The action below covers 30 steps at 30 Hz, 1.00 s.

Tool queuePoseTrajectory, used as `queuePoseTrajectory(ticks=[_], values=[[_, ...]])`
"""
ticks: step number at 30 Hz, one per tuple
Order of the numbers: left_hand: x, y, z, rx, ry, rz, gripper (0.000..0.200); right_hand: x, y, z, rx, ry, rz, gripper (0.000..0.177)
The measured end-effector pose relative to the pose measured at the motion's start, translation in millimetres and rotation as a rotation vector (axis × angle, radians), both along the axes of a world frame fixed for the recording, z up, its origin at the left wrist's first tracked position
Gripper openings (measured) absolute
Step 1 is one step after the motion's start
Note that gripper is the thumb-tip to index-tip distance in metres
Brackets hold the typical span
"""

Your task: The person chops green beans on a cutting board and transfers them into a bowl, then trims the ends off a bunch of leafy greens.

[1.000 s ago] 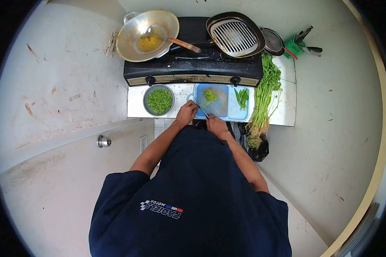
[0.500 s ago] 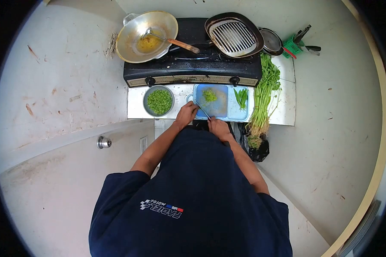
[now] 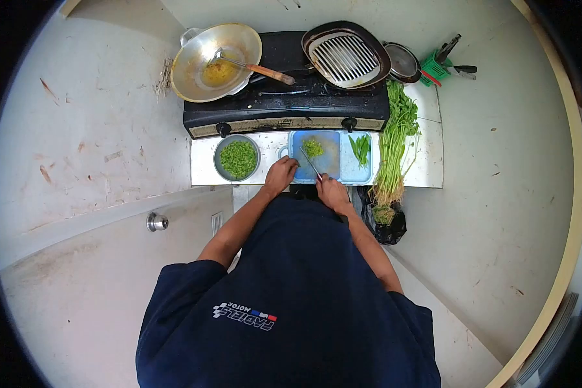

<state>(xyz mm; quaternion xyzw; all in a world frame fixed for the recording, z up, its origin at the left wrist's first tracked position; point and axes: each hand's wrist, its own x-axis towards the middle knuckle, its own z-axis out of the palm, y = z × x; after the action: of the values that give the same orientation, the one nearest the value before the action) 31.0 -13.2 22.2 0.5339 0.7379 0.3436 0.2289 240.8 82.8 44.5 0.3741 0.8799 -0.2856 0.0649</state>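
Observation:
My right hand is closed round the handle of a knife, whose blade points up and left over the blue cutting board. A small heap of chopped greens lies on the board near the blade tip. My left hand rests at the board's lower left edge, fingers bent; whether it holds anything is too small to tell. Some long green leaves lie on the board's right part. Left of the board stands a round bowl full of chopped greens.
Behind is a black stove with a wok, a ladle and a grill pan. At right lie leafy stalks with roots, a small pan, and a green basket of utensils. A black bag hangs below.
The knife has moved away from my left hand, its blade now beside the chopped heap. My right hand has shifted slightly right. The whole view has shifted a little.

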Motion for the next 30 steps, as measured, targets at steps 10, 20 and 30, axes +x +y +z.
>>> queuePoseTrajectory(ticks=[10, 20, 30], values=[[3, 15, 3, 0.123, -0.026, 0.017, 0.012, -4, -5, 3, -0.03, 0.019, -0.008, 0.041], [1, 15, 0, 0.066, 0.063, -0.016, 0.011, -1, -4, 2, -0.024, 0.015, 0.011, 0.042], [0, 15, -4, 0.081, 0.029, -0.003, 0.011, -7, -5, 1, 0.036, -0.008, 0.044, 0.04]])
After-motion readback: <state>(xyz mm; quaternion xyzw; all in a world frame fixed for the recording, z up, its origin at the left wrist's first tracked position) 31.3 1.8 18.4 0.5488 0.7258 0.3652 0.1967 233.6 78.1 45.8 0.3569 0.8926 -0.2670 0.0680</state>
